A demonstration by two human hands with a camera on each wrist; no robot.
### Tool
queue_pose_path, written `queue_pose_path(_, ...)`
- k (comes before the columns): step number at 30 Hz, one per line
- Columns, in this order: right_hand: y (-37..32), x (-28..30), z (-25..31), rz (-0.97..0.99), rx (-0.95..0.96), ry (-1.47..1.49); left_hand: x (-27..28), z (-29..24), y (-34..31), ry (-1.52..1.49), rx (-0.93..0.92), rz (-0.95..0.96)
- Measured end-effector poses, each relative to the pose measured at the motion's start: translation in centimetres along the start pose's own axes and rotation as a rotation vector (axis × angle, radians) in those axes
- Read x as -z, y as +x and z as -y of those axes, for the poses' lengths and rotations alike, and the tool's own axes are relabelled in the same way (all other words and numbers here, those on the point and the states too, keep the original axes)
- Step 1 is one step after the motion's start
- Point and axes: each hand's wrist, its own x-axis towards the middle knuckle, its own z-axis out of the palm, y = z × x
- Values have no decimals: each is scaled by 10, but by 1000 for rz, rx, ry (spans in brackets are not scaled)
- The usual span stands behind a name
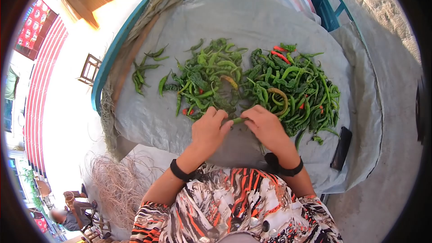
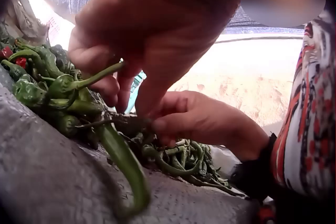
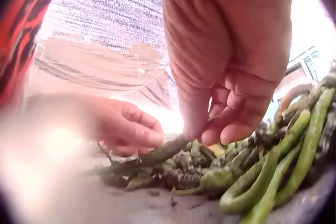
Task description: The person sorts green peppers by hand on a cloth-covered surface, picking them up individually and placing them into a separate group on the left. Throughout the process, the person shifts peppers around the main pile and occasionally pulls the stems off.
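Between the two hands, at the near edge of the pepper heaps, lies a green pepper [image 1: 238, 120], seen in the right wrist view as a dark pepper [image 3: 164, 153]. The left hand [image 1: 208, 128] pinches one end between thumb and fingers. The right hand [image 1: 266, 128] pinches the other end, thumb against fingertips [image 3: 233, 132]. Beyond the left hand is a looser heap of green peppers [image 1: 216, 65]; beyond the right hand, a denser heap [image 1: 292, 74] with some red ones. In the left wrist view, a curved green pepper [image 2: 123, 155] lies close below the hands.
A grey sheet [image 1: 207, 22] covers the surface inside a teal frame [image 1: 114, 63]. A few peppers [image 1: 146, 67] lie apart at the left. A black phone [image 1: 341, 148] rests at the right edge. A person [image 1: 72, 218] sits in the lower left background.
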Motion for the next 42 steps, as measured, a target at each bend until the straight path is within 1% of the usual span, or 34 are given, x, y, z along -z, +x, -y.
queue_pose_path(2, 0, 24, 4, -32, -20, -30, 1, 1, 6, 38, -17, -65)
queue_pose_path(5, -2, 60, 6, -119, -52, -150, 0, 8, 11, 143, -106, -68)
queue_pose_path(7, 3, 74, 14, -282, -156, -70, -10, 13, 12, 199, -115, -43)
queue_pose_path(8, 4, 77, 16, -365, -205, -29, -15, 15, 13, 229, -120, -31)
queue_pose_path(11, 3, 70, 8, -429, -208, -62, -24, 19, 16, 313, -116, 29)
queue_pose_path(12, 2, 67, 9, -315, -201, -63, -20, 19, 17, 267, -125, 38)
queue_pose_path(15, 1, 37, 19, -77, -97, 47, -2, 11, 19, 119, -165, 42)
queue_pose_path(18, 1, 16, 27, 57, -60, -11, 13, 0, 16, -32, -220, 19)
queue_pose_path(20, 2, 13, 24, 67, -72, -64, 18, -4, 14, -99, -243, 32)
queue_pose_path(23, 2, 21, 20, 85, -73, -88, 16, -1, 10, -366, -77, 93)
queue_pose_path(24, 2, 26, 20, 92, -70, -88, 16, 2, 12, -282, -73, 33)
queue_pose_path(26, 5, 35, 19, 29, -80, -97, 18, 9, 18, -116, -65, -84)
queue_pose_path(28, 7, 48, 25, -33, -89, -121, 14, 17, 26, 6, -136, -119)
queue_pose_path(29, 6, 53, 28, -97, -103, -122, 11, 21, 29, 68, -171, -137)
queue_pose_path(32, 8, 63, 35, -295, -157, -131, -8, 35, 35, 254, -214, -126)
queue_pose_path(35, 7, 60, 31, -392, -255, -124, -8, 31, 41, 322, -218, -59)
queue_pose_path(38, -3, 64, 31, -82, -367, -77, 2, 24, 40, 238, -276, -76)
queue_pose_path(41, -2, 58, 31, -199, -299, -40, 15, 16, 36, 87, -364, 82)
queue_pose_path(42, -1, 57, 29, -195, -270, -56, 12, 15, 35, 9, -398, 110)
